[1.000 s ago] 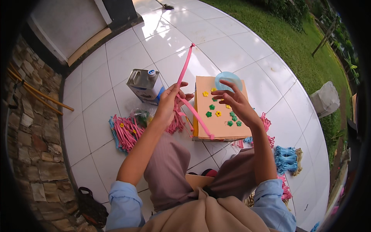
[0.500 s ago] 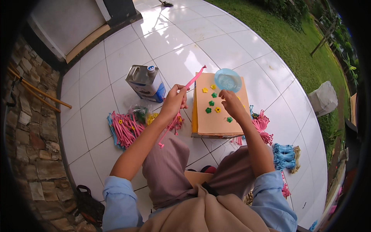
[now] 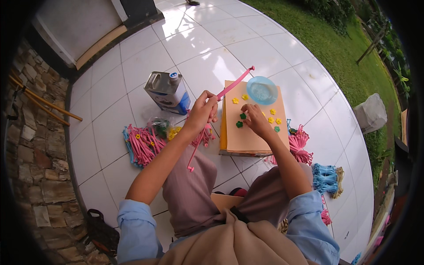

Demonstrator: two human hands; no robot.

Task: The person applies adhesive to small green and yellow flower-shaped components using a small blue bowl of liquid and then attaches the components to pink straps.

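Note:
My left hand (image 3: 203, 114) is closed round a pink strap (image 3: 236, 85) with knobbed ends; one end points up and away, the other hangs over my left knee. Over a tan board (image 3: 251, 139), my right hand (image 3: 258, 121) has its fingertips pinched together, hiding anything between them. Right by those fingertips is a green plastic flower (image 3: 243, 115), with another green flower (image 3: 239, 124) just nearer me. Several yellow flowers (image 3: 235, 100) are scattered on the board as well, along with a green one (image 3: 277, 129) by my right wrist. At the board's far edge sits a blue translucent dish (image 3: 262, 90).
A metal can (image 3: 168, 92) with a blue cap stands left of the board. Pink strap bundles (image 3: 141, 145) and a plastic bag of flowers (image 3: 161, 127) lie near my left knee. More pink (image 3: 300, 145) and blue bundles (image 3: 324, 178) lie to the right. A white sack (image 3: 370, 112) stands by the grass.
My right hand has come nearer over the board to the green flowers, uncovering yellow flowers on the right. The pink strap has swung to the right in my left hand, its far end higher.

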